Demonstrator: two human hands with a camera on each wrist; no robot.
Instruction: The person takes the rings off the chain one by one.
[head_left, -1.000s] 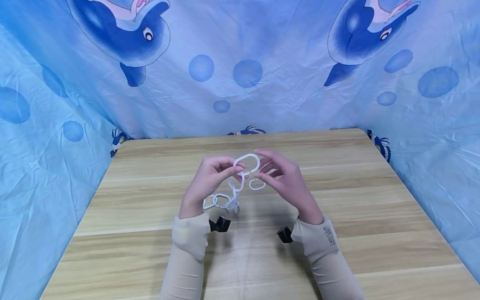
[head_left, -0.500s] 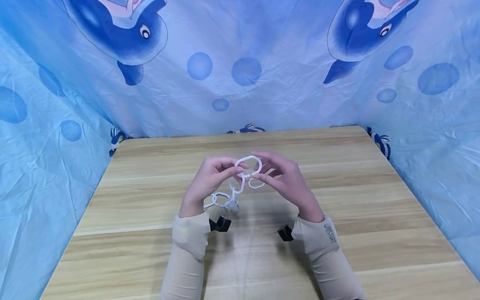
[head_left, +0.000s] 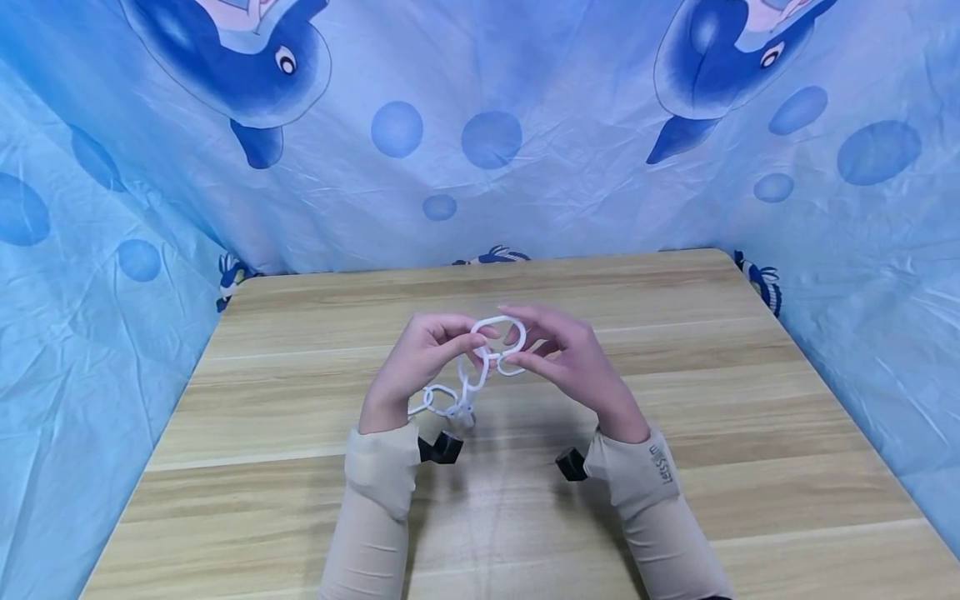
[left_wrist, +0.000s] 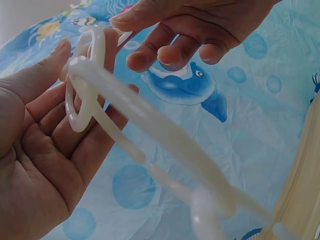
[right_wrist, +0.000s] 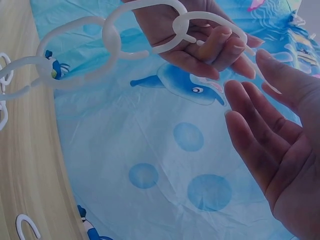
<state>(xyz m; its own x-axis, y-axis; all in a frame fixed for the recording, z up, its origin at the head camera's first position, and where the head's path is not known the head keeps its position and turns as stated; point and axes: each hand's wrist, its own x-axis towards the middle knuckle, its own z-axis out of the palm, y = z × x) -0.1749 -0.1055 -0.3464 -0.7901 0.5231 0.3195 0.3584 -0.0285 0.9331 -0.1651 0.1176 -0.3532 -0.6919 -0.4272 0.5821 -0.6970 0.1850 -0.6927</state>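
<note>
A white plastic chain link (head_left: 491, 320) is held up between both hands in the head view. My left hand (head_left: 431, 354) pinches its left side between thumb and fingers. At its right side, the thumb and index finger of my right hand (head_left: 573, 358) grip the curve. More links of the same chain (right_wrist: 75, 22) hang from the held link and trail down to the table; several show a small gap in one side. In the left wrist view, the held link (left_wrist: 98, 47) lies against the left fingertips. Behind the hands, a loose white link (head_left: 510, 372) lies partly hidden.
The wood-grain table (head_left: 750, 400) spreads around both arms. Blue curtains (head_left: 570, 192) printed with dolphins enclose its back and sides. A small black camera sits on the left wrist (head_left: 447, 447) and another camera on the right wrist (head_left: 572, 464).
The right hand has moved slightly left, and its thumb and index finger now meet the held link's right curve. The left hand keeps its pinch. The head view has tilted slightly.
</note>
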